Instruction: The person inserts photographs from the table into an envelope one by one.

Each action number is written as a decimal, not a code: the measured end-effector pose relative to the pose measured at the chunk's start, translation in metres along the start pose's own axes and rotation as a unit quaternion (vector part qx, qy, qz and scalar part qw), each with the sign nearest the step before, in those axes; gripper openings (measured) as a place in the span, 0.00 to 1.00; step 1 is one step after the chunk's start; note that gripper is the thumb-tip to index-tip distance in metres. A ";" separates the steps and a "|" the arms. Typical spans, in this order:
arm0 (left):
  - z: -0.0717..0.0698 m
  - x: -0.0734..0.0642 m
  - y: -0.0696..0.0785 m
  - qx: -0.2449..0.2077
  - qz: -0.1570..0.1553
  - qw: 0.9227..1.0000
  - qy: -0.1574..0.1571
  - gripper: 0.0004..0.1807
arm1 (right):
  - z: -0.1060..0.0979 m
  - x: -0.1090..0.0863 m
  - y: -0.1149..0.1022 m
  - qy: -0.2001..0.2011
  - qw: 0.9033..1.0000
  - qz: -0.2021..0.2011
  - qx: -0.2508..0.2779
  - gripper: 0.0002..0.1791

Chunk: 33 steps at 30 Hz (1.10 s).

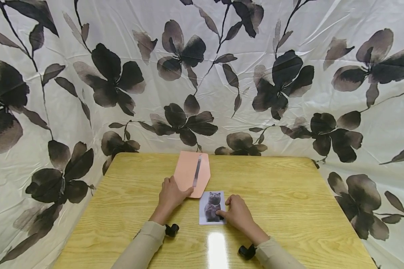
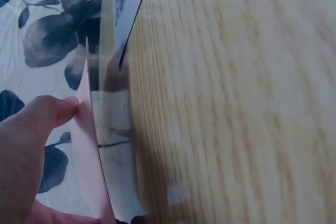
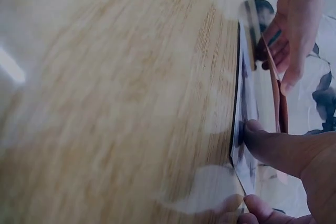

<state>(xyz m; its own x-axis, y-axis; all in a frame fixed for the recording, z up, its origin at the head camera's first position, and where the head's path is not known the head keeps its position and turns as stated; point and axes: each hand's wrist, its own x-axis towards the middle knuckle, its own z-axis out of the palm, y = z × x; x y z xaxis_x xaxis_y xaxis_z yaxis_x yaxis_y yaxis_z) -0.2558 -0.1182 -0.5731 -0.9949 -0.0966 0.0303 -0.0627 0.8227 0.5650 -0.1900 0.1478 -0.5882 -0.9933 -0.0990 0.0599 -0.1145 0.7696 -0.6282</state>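
A pink envelope-like piece (image 1: pixel 185 170), pointed along its right side, lies towards the back of the table. A narrow grey strip (image 1: pixel 196 171) shows on its face. My left hand (image 1: pixel 171 193) grips its near left corner, thumb on top; in the left wrist view the thumb (image 2: pixel 63 109) presses the pink sheet (image 2: pixel 86 145), seen nearly edge-on. A white card with a grey cat picture (image 1: pixel 213 203) is just nearer to me. My right hand (image 1: pixel 238 213) pinches the card's right edge, thumb over the picture. In the right wrist view the fingertips (image 3: pixel 257 203) are at the card's edge.
The wood-grain table (image 1: pixel 272 179) reaches to a white cloth with dark flowers (image 1: pixel 282 86) at the back and sides. A black wrist device (image 1: pixel 171 229) sits by the left cuff, another black device (image 1: pixel 246 252) by the right. Light glares off the table's near middle.
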 end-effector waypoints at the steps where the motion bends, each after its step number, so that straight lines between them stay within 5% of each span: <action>1: 0.000 0.000 0.000 0.000 0.000 1.000 0.000 0.57 | 0.000 0.000 0.000 0.002 1.000 0.000 -0.001 0.26; 19: 0.000 0.000 0.000 0.001 -0.002 1.000 0.000 0.57 | -0.002 0.000 -0.002 0.003 1.000 0.017 0.004 0.24; 33: 0.001 0.000 -0.001 -0.001 0.000 1.000 0.004 0.57 | -0.004 -0.002 0.002 -0.017 0.997 0.012 0.068 0.20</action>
<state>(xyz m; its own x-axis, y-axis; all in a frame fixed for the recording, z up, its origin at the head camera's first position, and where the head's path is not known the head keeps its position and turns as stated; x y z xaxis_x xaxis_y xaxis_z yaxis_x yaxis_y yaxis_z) -0.2563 -0.1184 -0.5746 -0.9942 -0.1010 0.0371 -0.0623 0.8214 0.5670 -0.1881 0.1517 -0.5868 -0.9944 -0.1044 0.0187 -0.0851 0.6794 -0.7289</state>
